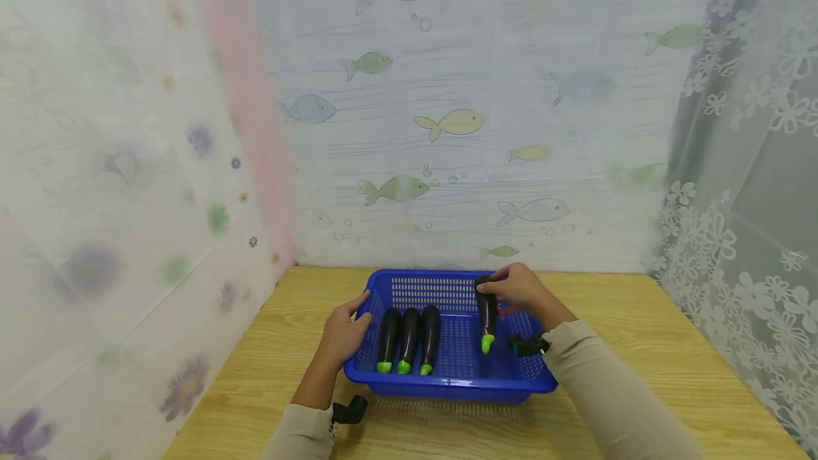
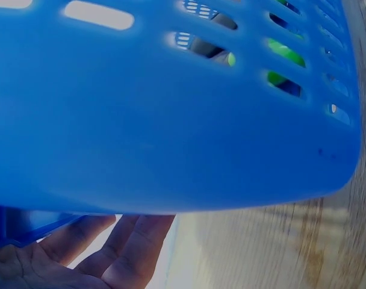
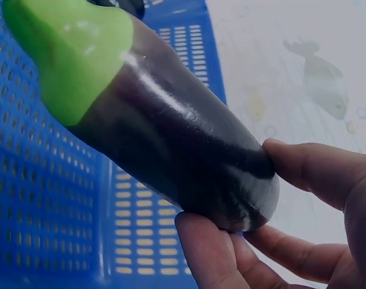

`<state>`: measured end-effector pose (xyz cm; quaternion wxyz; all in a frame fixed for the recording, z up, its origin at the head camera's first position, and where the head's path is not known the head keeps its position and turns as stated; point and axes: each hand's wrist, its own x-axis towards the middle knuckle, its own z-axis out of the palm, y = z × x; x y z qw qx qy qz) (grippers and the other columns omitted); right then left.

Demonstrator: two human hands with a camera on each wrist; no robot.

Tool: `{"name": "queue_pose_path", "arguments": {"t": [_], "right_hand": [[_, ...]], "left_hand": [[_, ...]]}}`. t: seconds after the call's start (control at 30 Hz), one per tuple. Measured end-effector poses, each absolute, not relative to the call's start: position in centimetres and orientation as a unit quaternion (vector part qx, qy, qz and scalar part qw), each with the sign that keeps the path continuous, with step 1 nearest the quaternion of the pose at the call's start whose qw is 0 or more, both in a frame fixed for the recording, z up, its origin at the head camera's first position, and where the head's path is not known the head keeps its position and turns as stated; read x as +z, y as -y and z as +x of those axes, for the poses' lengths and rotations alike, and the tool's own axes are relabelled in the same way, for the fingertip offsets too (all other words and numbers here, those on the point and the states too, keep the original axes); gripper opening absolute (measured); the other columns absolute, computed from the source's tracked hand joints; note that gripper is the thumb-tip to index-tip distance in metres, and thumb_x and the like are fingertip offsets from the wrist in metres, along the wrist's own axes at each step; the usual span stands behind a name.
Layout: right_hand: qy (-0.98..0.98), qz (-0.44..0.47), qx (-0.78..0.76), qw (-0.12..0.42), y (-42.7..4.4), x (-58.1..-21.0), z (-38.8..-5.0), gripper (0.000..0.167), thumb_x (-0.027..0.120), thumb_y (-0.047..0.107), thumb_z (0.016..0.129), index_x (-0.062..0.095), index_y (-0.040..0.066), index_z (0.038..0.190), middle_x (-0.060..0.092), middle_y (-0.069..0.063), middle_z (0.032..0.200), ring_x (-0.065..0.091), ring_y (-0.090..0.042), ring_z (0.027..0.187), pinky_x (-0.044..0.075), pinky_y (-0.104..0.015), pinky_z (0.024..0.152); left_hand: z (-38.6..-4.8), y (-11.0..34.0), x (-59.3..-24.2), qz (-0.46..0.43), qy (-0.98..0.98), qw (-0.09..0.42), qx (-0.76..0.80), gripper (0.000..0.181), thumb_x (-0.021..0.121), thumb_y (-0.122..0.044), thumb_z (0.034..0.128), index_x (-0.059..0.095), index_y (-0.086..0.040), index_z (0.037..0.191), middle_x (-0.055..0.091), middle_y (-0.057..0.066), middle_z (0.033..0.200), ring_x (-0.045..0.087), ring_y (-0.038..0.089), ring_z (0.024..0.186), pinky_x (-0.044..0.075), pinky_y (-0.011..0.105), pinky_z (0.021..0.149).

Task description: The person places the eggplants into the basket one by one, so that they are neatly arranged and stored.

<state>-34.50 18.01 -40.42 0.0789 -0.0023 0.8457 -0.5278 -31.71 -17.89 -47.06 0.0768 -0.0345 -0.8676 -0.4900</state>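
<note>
A blue plastic basket (image 1: 447, 383) holds three dark eggplants (image 1: 410, 332) side by side in its left part, green ends toward the front. My left hand (image 1: 341, 332) grips the basket's left rim; in the left wrist view its fingers (image 2: 135, 253) show below the basket wall (image 2: 141, 120). At the right side, my right hand (image 1: 519, 289) pinches a fourth eggplant (image 1: 488, 314) by its dark rounded end, green end pointing toward the front. The right wrist view shows thumb and fingers (image 3: 321, 174) around the dark end of this eggplant (image 3: 177, 126).
The basket stands on a light wooden table (image 1: 613, 346). Behind the table hangs a fish-patterned curtain (image 1: 486, 162), with a floral sheet (image 1: 140, 183) at the left and a lacy flowered curtain (image 1: 754, 233) at the right.
</note>
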Motion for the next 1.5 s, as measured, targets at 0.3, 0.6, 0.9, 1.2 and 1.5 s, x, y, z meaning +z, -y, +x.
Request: {"name": "queue_pose_path", "arguments": {"t": [0.3,0.6,0.9,1.2,1.5], "right_hand": [[-0.835,0.012,-0.543,0.090,-16.8,-41.6,-35.1,0.063,0.077,0.018,0.092,0.051,-0.014,0.139,0.055,-0.034,0.137,0.067,-0.045,0.116,0.062,-0.055,0.085],[-0.828,0.028,-0.551,0.102,-15.9,-42.8,-35.6,0.059,0.079,0.017,0.090,0.056,-0.012,0.136,0.058,-0.033,0.135,0.068,-0.045,0.113,0.065,-0.047,0.074],[-0.837,0.024,-0.535,0.117,-14.7,-43.8,-36.0,0.055,0.079,0.018,0.090,0.058,-0.012,0.132,0.059,-0.031,0.135,0.068,-0.046,0.115,0.064,-0.049,0.077],[-0.838,0.038,-0.529,0.130,-13.4,-45.2,-36.7,0.053,0.081,0.016,0.088,0.061,-0.010,0.130,0.062,-0.029,0.130,0.069,-0.044,0.112,0.065,-0.045,0.070],[-0.838,0.034,-0.523,0.151,-12.7,-45.0,-35.9,0.044,0.081,0.013,0.087,0.063,-0.010,0.120,0.068,-0.027,0.116,0.073,-0.039,0.102,0.065,-0.046,0.072]], "left_hand": [[-31.7,17.7,-46.9,-0.036,0.867,0.079,-0.490,0.055,0.056,-0.022,0.0986,0.053,-0.020,0.153,0.052,0.018,0.155,0.059,0.040,0.132,0.055,0.058,0.099],[-31.7,17.6,-46.9,-0.035,0.867,0.079,-0.490,0.055,0.057,-0.022,0.0985,0.052,-0.020,0.154,0.052,0.018,0.155,0.059,0.040,0.131,0.056,0.058,0.098],[-31.8,17.6,-46.7,-0.032,0.868,0.078,-0.490,0.055,0.056,-0.023,0.0987,0.052,-0.021,0.154,0.051,0.018,0.156,0.059,0.040,0.132,0.055,0.060,0.099],[-31.8,17.7,-47.0,-0.028,0.873,0.079,-0.480,0.056,0.056,-0.023,0.0990,0.051,-0.020,0.154,0.049,0.018,0.157,0.052,0.043,0.139,0.049,0.063,0.106],[-31.8,17.6,-46.8,-0.028,0.877,0.082,-0.472,0.056,0.056,-0.022,0.0986,0.051,-0.018,0.154,0.050,0.020,0.156,0.048,0.045,0.142,0.046,0.065,0.108]]}}
